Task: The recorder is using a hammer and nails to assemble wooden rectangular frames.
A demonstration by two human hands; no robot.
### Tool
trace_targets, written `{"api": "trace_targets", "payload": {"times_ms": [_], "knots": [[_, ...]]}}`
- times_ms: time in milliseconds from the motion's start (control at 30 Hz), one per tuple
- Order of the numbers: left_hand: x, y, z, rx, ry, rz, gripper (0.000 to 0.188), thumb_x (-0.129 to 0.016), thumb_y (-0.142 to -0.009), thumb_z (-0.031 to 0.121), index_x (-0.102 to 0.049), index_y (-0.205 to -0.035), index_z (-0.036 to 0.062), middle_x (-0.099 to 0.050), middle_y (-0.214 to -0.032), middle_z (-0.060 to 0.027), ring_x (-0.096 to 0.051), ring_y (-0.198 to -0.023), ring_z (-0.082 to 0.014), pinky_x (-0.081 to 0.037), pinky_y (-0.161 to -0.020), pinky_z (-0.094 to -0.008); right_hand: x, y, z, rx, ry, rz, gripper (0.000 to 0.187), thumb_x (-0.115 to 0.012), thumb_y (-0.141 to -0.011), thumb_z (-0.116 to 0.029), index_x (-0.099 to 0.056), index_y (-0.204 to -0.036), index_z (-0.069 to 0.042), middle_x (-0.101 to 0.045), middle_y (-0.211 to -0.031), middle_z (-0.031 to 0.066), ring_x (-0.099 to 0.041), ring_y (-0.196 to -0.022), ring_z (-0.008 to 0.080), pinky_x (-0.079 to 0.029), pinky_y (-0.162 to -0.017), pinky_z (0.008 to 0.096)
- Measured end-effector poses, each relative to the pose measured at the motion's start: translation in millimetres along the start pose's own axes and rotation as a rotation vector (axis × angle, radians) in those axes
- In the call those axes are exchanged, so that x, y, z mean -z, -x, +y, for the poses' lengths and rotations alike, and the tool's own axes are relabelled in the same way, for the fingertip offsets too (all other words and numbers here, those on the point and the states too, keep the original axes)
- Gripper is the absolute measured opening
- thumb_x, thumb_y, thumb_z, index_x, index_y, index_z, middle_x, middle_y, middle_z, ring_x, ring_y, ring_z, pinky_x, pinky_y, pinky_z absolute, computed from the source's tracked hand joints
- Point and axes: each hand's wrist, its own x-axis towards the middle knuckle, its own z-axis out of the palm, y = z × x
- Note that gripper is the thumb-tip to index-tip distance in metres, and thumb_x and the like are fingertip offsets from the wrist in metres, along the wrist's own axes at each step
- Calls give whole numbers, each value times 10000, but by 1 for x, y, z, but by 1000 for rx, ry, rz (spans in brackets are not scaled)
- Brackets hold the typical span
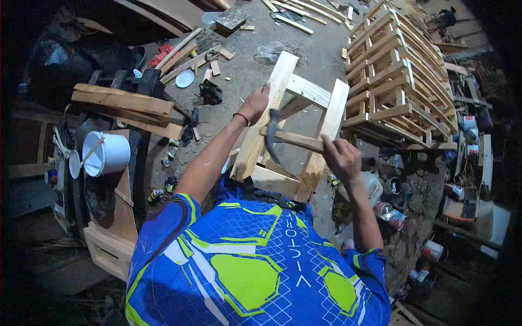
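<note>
Our left hand point(255, 105) is clamped on the wooden frame point(253, 145) in front of us; our right hand point(342, 158) grips the hammer point(299, 140). The frame looks stiff and fairly light, best held by its long boards point(333, 112).

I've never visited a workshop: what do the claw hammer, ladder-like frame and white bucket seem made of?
Claw hammer: dark grey head, probably steel by its curved claw; tan, apparently wooden handle.
Ladder-like frame: wood, seemingly unfinished, with pale grain and darker patches.
White bucket: likely plastic, judging by its smooth wall.
</note>
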Motion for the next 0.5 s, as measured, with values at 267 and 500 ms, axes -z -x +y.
{"api": "trace_targets", "payload": {"times_ms": [267, 500], "knots": [[-7, -24, -30, -1, -98, -3, 766, -246, -1013, 550, -610, -1122, -115, -567, -1120, -413, -506, -1185, -523, -404, -1018, -506, -28, 8, -9, -278, 223, -166, 682, -647, -863, -180, -397, -1496, -222, -520, -753, 82, -582, -594, 232, -487, -485, 358], [-6, -22, -35, -38, -54, -21, 740, -249, -1017, 532, -634, -1045, -100, -590, -1037, -400, -546, -1107, -525, -442, -946, -516, -20, 12, -14, -53, 1, 2, 618, -670, -852, -190, -496, -1442, -244, -474, -720, 39, -544, -582, 180, -475, -494, 329]]}}
